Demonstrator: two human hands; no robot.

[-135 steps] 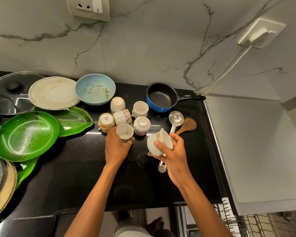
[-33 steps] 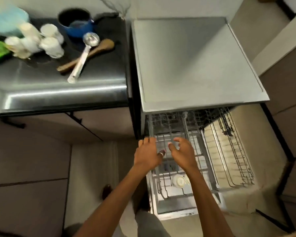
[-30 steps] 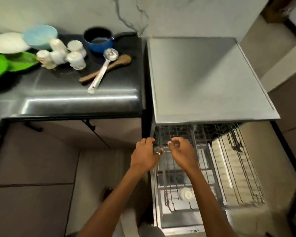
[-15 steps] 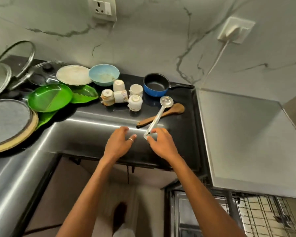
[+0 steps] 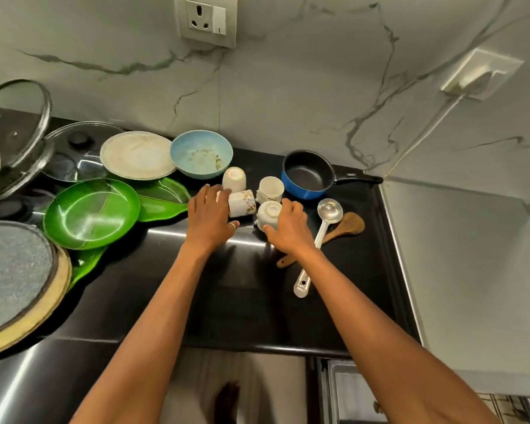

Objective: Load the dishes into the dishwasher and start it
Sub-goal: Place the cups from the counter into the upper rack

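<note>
On the black counter (image 5: 242,301) stands a cluster of small white cups. My right hand (image 5: 288,231) wraps an upside-down white cup (image 5: 268,211), thumb at the front and fingers behind. My left hand (image 5: 210,215) lies curled over another small cup (image 5: 218,195), which is almost wholly hidden. Between my hands a floral cup (image 5: 242,203) rests on its side. An inverted cup (image 5: 233,179) and an upright cup (image 5: 270,189) stand behind. The dishwasher's grey top (image 5: 471,270) is at the right, and a bit of its rack (image 5: 502,408) shows at the bottom right.
A blue saucepan (image 5: 306,175), steel ladle (image 5: 318,240) and wooden spatula (image 5: 343,228) lie right of the cups. On the left sit a blue bowl (image 5: 201,154), white plate (image 5: 136,154), green plate (image 5: 91,214), leaf-shaped green dish (image 5: 162,197), glass lids (image 5: 74,154) and a grey round board (image 5: 13,280).
My view swung from the dishwasher rack back up to the counter. Both empty hands moved forward from the counter's front edge onto the cups.
</note>
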